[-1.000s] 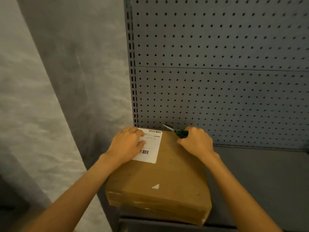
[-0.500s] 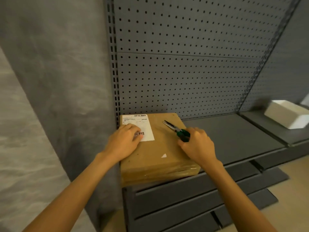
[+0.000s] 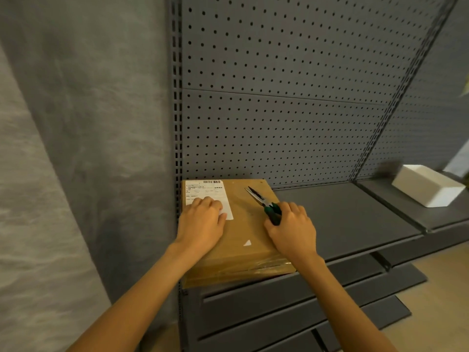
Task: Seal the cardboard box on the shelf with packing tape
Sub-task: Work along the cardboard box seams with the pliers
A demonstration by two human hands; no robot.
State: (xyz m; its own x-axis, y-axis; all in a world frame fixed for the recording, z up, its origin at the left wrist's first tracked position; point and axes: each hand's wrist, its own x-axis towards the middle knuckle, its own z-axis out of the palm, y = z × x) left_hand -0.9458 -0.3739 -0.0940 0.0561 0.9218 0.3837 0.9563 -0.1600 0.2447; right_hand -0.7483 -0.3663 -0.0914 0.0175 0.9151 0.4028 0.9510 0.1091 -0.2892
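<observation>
Change since earlier frame: my hands have stayed on the box lid; my view has pulled back and swung right, so the lower shelves and the floor now show.
Cardboard box (image 3: 243,232): lies flat at the left end of my grey shelf (image 3: 337,219), its back edge against the pegboard back panel (image 3: 279,128), its front edge level with the shelf lip.
Packing tape (image 3: 256,268): a clear glossy strip runs along the box's front face near the right corner; I cannot tell whether the lid seam is taped.
Shipping label (image 3: 206,193): white, with barcode, stuck on the lid's back-left corner.
My left hand (image 3: 201,224): palm down on the lid, knuckles bent, fingertips resting on the label's lower part; it grips nothing.
My right hand (image 3: 291,231): fingers curled round the green handles of the long-nose pliers (image 3: 261,200).
Pliers: the metal nose points away from me and to the left, over the lid; the jaws are together; I cannot tell whether the tip touches the cardboard.
White scrap (image 3: 247,242): a small triangular piece on the lid, between my wrists.
White box (image 3: 429,186): on the next shelf section to the right, well apart from the cardboard box.
Lower shelves (image 3: 279,311): grey, stepped out below the box.
</observation>
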